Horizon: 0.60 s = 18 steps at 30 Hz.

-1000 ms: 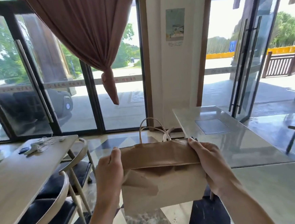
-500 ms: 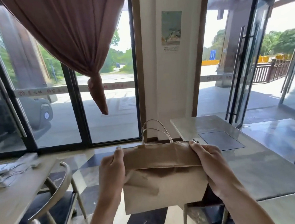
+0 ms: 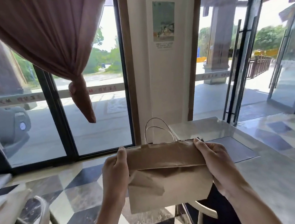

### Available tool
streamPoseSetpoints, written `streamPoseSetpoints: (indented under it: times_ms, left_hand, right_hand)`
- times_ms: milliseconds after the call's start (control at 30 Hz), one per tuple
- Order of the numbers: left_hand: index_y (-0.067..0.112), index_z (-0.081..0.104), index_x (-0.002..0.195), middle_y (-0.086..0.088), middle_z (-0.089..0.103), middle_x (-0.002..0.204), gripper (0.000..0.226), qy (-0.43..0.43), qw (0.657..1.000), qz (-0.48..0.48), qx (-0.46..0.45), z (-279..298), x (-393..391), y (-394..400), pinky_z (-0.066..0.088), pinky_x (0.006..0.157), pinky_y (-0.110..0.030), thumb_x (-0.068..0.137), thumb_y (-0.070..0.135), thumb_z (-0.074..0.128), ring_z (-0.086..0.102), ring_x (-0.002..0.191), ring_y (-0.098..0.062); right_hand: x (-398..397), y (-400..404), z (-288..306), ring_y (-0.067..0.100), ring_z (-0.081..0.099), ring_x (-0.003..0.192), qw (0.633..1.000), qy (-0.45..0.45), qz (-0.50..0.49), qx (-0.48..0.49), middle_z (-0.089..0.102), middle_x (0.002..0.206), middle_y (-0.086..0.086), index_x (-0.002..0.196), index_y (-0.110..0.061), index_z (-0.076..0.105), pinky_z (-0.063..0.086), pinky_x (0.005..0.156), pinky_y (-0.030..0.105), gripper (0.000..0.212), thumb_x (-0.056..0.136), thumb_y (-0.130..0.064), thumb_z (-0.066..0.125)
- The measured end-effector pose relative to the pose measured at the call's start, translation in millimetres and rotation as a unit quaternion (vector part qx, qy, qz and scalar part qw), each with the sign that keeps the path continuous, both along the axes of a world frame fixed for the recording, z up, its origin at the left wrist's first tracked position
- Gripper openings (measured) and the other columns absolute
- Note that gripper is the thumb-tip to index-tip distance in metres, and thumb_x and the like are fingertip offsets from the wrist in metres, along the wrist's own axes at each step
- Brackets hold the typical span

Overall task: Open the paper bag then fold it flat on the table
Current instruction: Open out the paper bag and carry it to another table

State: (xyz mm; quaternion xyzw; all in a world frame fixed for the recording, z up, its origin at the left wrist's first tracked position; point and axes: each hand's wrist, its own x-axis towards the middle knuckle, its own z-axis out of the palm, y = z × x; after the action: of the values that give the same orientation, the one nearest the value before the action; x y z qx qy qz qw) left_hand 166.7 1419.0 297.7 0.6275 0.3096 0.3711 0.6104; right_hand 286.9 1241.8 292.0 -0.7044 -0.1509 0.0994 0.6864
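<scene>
A brown paper bag [image 3: 168, 181] with twisted paper handles [image 3: 159, 130] hangs in the air in front of me, folded flat, its bottom flap turned over towards me. My left hand [image 3: 115, 171] grips its left edge, thumb on the front. My right hand [image 3: 215, 163] grips its right edge the same way. The bag is held over the floor, just left of the grey table [image 3: 275, 181].
The grey table stretches along the right, with a chair [image 3: 204, 213] tucked under its near edge. A wooden table [image 3: 4, 206] and a curved-back chair [image 3: 40, 217] stand at the lower left. Glass windows, a tied curtain [image 3: 78, 97] and glass doors lie ahead.
My view has swung to the right and tilted up, so the left table has slid towards the frame's edge. Both hands keep the same grip on the bag.
</scene>
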Motion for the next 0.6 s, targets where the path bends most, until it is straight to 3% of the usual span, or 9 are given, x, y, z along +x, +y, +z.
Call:
streamPoseSetpoints:
  times_ms: [133, 267, 400, 600]
  left_hand:
    - [0.013, 0.070, 0.067, -0.012, 0.066, 0.072, 0.045, 0.001, 1.000, -0.014, 0.024, 0, 72, 38, 0.035, 0.031, -0.009, 0.100, 0.029, 0.044, 0.059, 0.065, -0.018]
    - [0.006, 0.076, 0.084, -0.015, 0.069, 0.079, 0.043, 0.000, 0.999, -0.039, 0.028, 2, 153, 83, 0.040, 0.034, -0.012, 0.100, 0.028, 0.044, 0.061, 0.069, -0.027]
    - [0.019, 0.075, 0.063, -0.002, 0.066, 0.059, 0.051, 0.001, 0.997, -0.063, 0.038, 6, 224, 120, 0.038, 0.034, -0.014, 0.101, 0.025, 0.042, 0.058, 0.064, -0.022]
    - [-0.002, 0.072, 0.071, -0.016, 0.059, 0.065, 0.051, 0.002, 0.994, -0.103, 0.047, -3, 318, 172, 0.035, 0.032, -0.010, 0.100, 0.029, 0.043, 0.053, 0.064, -0.022]
  right_hand:
    - [73, 38, -8, 0.017, 0.060, 0.054, 0.999, -0.022, -0.031, -0.025, 0.062, 0.060, 0.005, 0.075, 0.001, 0.068, 0.044, 0.054, 0.030, 0.051, 0.099, -0.040, 0.051]
    - [153, 73, -8, 0.021, 0.052, 0.062, 0.990, -0.072, -0.071, -0.097, 0.051, 0.067, 0.008, 0.081, 0.005, 0.062, 0.037, 0.062, 0.034, 0.067, 0.089, -0.060, 0.047]
    - [221, 106, -5, 0.021, 0.047, 0.061, 0.986, -0.081, -0.091, -0.117, 0.046, 0.066, 0.008, 0.081, 0.007, 0.057, 0.034, 0.061, 0.035, 0.078, 0.076, -0.069, 0.043]
    - [296, 146, -15, 0.019, 0.044, 0.063, 0.980, -0.083, -0.132, -0.125, 0.043, 0.068, 0.006, 0.082, 0.011, 0.052, 0.031, 0.062, 0.034, 0.075, 0.085, -0.063, 0.045]
